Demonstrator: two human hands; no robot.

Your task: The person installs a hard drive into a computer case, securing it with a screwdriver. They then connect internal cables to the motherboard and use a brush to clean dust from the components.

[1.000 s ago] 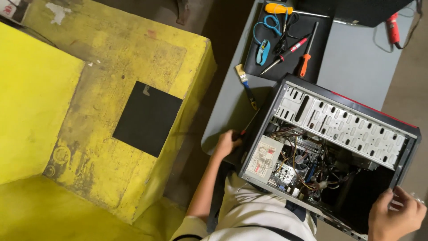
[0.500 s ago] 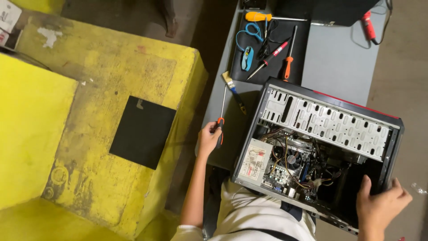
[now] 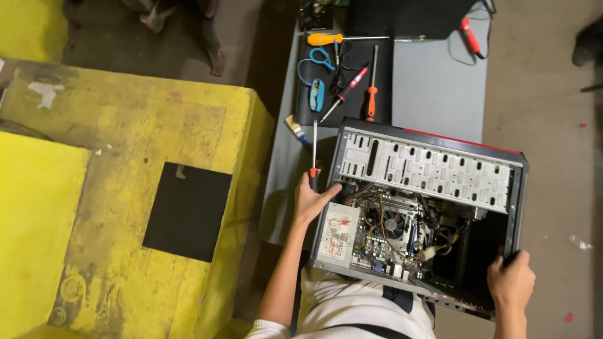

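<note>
Raised since half a second ago, the long steel-shafted screwdriver with red-and-black handle (image 3: 314, 154) now stands upright in the left hand (image 3: 312, 201), fingers curled around its handle beside the open black metal computer case (image 3: 433, 172). Right hand (image 3: 510, 279) grips the case's lower right corner, fingers wrapped over its edge, on the grey table (image 3: 433, 81).

Yellow block (image 3: 125, 157), spare screwdrivers (image 3: 372, 88), blue cable (image 3: 317, 69)
</note>
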